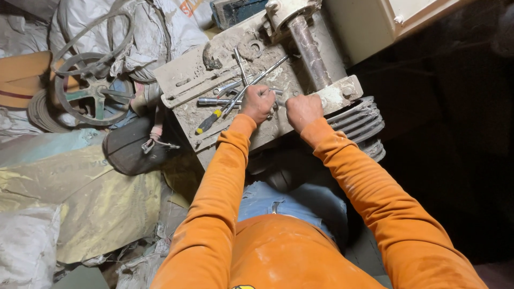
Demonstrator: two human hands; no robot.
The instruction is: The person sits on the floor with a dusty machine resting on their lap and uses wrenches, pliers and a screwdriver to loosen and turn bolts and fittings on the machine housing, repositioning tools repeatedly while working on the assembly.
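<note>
Plainly, the left hand was fisted around a stiff, likely greasy steel wrench, best held mid-shank; the right hand was clenched, its contents hidden.

Two hands in orange sleeves rested on a dusty grey metal plate. The left hand was curled around a thin silver metal tool. The right hand made a fist just beside it. A yellow-and-black-handled screwdriver lay near the left hand.

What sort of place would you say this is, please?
Probably a dusty machine workshop: metal tools lie on a grimy machine plate, beside a grooved belt pulley and a spoked wheel.
</note>
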